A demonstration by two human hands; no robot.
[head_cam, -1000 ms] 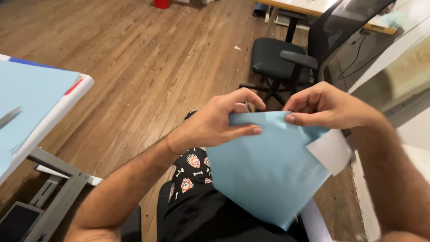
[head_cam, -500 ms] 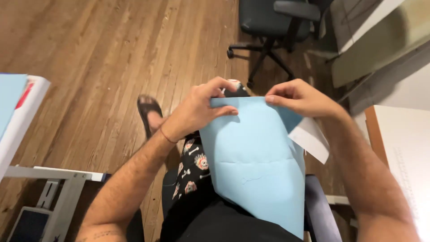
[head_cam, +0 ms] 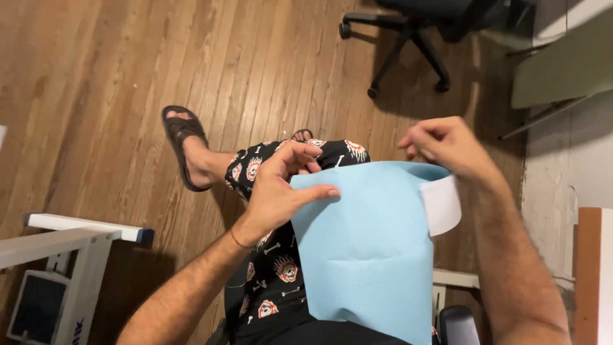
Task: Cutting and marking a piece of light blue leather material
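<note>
The big light blue paper sheet lies closest, draped over the person's lap and held up at its far end; it covers most of the black shorts with little skull pictures; a soft dent runs across the middle of the sheet, but no sharp crease shows there. The left hand sits at the sheet's top left corner; its thumb lies flat on the blue face and the fingers curl behind, so it pinches that corner. The right hand is at the top right corner; its fingers are bunched close together at the paper's edge, and they seem to pinch it, though the tips are partly hidden. Just under that hand a white flap curls out, which looks like the back of the sheet turned over; so the top edge looks just begun to bend, and by the look of it the fold is only started; the pressing flat and any other folds seem left to do.

To the left stands a white table leg frame with a grey box under it. Further out, a foot in a dark sandal rests on the wooden floor. Farthest away is the base of a dark office chair on wheels.
</note>
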